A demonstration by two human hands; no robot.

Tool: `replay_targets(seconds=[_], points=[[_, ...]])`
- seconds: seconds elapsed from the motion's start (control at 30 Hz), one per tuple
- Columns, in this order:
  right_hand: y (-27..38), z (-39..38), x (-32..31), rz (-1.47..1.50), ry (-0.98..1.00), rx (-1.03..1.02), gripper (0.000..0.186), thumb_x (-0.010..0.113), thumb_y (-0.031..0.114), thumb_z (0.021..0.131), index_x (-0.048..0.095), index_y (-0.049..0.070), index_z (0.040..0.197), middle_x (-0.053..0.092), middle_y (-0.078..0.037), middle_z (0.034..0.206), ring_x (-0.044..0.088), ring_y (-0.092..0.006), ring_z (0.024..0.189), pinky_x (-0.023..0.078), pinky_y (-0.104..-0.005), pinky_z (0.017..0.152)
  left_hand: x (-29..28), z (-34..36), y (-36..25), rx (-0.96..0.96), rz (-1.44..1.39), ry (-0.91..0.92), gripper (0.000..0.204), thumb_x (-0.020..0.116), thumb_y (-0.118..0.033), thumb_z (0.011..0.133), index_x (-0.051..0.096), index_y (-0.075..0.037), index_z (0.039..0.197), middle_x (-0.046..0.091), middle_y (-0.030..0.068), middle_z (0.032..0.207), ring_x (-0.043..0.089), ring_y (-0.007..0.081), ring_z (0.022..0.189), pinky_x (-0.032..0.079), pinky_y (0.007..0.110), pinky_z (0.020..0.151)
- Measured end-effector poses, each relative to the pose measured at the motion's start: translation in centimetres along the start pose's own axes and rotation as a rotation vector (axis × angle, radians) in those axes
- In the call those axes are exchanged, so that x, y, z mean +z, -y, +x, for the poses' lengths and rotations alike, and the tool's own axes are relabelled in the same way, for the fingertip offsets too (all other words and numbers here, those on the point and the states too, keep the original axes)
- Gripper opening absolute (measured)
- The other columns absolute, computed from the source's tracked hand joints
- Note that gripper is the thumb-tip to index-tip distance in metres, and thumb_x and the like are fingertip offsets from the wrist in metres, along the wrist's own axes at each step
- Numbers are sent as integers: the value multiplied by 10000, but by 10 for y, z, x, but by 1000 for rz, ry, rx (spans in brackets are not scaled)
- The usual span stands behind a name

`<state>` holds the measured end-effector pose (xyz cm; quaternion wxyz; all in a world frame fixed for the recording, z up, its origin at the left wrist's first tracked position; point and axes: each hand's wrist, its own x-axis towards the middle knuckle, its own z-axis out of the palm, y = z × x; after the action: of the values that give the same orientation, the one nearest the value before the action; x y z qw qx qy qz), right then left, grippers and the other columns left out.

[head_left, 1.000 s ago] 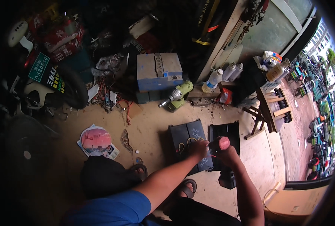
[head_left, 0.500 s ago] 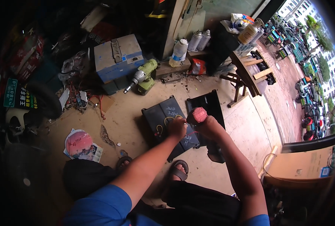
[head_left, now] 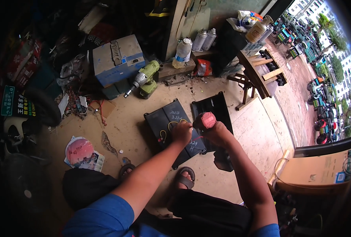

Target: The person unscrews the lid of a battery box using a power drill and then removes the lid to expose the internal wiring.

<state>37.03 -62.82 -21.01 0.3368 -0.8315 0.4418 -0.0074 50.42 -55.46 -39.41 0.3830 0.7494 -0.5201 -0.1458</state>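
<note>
A black battery case [head_left: 156,118] with handwritten pale marks lies on the floor in front of me, between my feet and the green drill. My right hand [head_left: 221,135] is wrapped round a dark power tool with a pinkish-red rear end [head_left: 208,119], its front pointing left. Over the case, the fingers of my left hand [head_left: 182,133] are closed together near the tool's front; what they pinch is too small to make out. A yellow wire [head_left: 170,125] loops beside those fingers. Next to the case lies a second black piece, an open shell or cover [head_left: 225,111], partly hidden by the tool.
A green cordless drill [head_left: 145,79] stands beside a grey-blue box [head_left: 119,59]. Beyond are a plastic bottle [head_left: 182,54], spray cans [head_left: 199,40] and a wooden stool [head_left: 258,77]. A round pink fan [head_left: 80,152] lies left; a cardboard box [head_left: 317,168] is at right.
The whole view has shifted slightly, so things sit a little further left. Both hands keep nearly the same pose over the battery case, the right still gripping the power tool.
</note>
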Motion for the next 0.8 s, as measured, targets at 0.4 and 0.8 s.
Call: replay_targets(seconds=[0.4, 0.8], points=[[56, -24, -64, 306, 127, 375, 380, 811, 243, 806, 727, 38, 1115, 728, -74, 882, 624, -121, 810, 542, -325, 770, -4, 10, 2, -93, -151, -24, 106, 733, -161, 859, 696, -67, 890, 681, 138, 792, 678, 380, 791, 532, 507, 706], [30, -33, -18, 309, 94, 130, 330, 805, 224, 804, 707, 3, 1028, 711, -136, 807, 656, -216, 717, 544, -375, 711, -46, 4, 20, -550, -996, 72, 167, 694, -92, 846, 696, -48, 1007, 615, -16, 719, 554, 81, 614, 447, 246, 548]])
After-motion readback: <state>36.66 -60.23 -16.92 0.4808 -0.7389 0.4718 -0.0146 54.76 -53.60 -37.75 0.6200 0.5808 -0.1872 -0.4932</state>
